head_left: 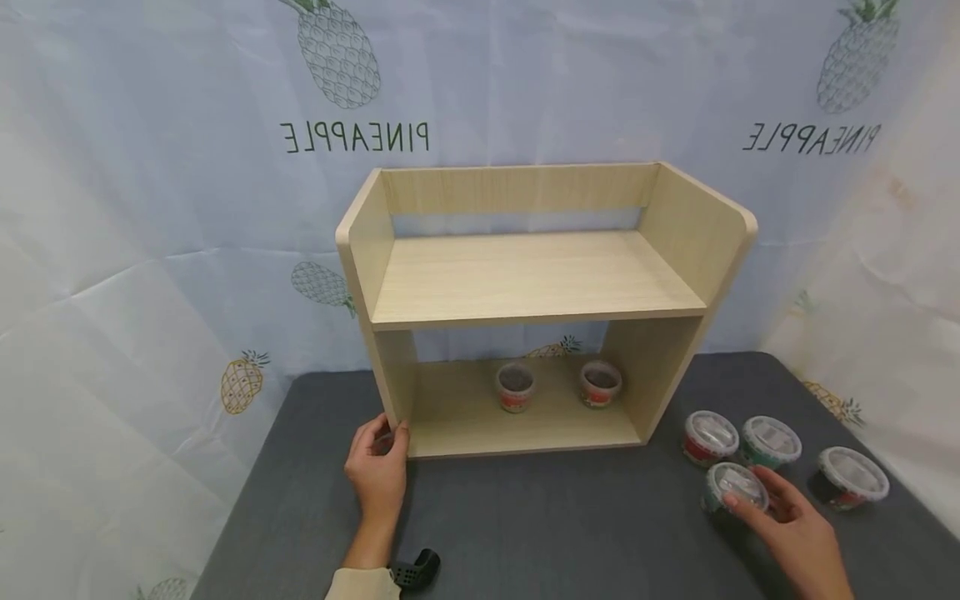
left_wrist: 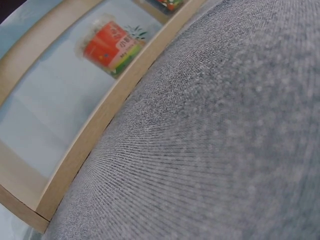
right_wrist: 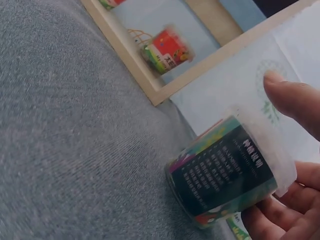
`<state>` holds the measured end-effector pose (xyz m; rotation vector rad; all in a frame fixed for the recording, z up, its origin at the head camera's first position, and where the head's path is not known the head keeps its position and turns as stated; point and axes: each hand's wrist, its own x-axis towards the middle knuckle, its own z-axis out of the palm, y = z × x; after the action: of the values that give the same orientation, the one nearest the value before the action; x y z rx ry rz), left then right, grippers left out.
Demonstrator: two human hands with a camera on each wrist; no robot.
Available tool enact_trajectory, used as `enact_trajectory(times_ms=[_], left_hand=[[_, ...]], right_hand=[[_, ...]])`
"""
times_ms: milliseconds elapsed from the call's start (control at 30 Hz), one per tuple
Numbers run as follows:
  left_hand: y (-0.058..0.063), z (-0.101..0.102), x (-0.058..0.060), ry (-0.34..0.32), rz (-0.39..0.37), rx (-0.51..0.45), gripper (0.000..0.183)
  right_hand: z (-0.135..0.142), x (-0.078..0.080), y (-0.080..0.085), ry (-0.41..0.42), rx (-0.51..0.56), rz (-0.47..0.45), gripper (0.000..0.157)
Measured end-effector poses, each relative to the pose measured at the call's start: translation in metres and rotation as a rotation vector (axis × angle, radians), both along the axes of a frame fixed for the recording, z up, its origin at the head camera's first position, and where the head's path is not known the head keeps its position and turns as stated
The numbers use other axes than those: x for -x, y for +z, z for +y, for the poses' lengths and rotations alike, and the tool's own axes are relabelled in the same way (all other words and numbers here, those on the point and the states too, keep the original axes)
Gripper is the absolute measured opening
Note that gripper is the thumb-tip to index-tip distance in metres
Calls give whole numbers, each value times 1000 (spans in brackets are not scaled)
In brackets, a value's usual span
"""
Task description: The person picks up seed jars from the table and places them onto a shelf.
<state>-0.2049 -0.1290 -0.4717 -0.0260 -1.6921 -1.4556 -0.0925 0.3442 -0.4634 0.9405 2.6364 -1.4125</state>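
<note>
My left hand grips the lower front edge of a light wooden shelf, thumb on the front edge and fingers round the outer side. That hand is outside the left wrist view. At the right, my right hand is at a small clear-lidded tub, with fingers curled at its far side. In the right wrist view this tub has a dark label with white print, and the thumb stands apart from the lid. Two red-labelled tubs, one mid-board and one farther right, sit on the lower shelf.
Beside the right hand stand a red tub, a green tub and a dark tub on the grey cloth-covered table. A pineapple-print curtain hangs behind. A black wrist mount is by the left sleeve.
</note>
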Motion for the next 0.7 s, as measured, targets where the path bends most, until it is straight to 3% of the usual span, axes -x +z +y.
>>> enact_trajectory(times_ms=[333, 700], left_hand=[[-2, 0, 5, 19, 5, -15, 20], [-3, 2, 5, 12, -13, -6, 20]], right_hand=[[3, 7, -6, 46, 7, -16, 111], [5, 7, -15, 22, -31, -4, 111]])
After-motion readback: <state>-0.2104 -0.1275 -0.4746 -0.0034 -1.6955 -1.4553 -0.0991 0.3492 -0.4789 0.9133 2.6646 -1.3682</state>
